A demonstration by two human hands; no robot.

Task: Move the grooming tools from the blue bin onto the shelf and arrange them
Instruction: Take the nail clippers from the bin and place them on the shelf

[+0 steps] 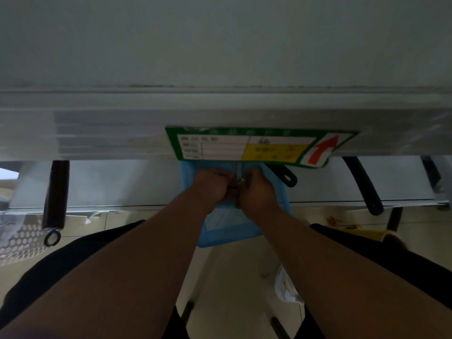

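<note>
The blue bin (230, 231) sits low in front of me, partly under the grey shelf (220, 104). Both my hands are inside it, close together. My left hand (212, 185) and my right hand (256, 189) are curled around a small metal grooming tool (241, 176) whose thin silvery shaft sticks up between them. A black tool handle with a hanging loop (287, 177) rests on the bin's right rim. The scene is dim and blurred, so the exact grip is unclear.
A green, white and yellow label with a red arrow (261, 146) hangs from the shelf's front edge. Black handled tools hang at the left (55, 196) and at the right (364, 187). A white perforated basket (17, 238) stands at the left. Tiled floor lies below.
</note>
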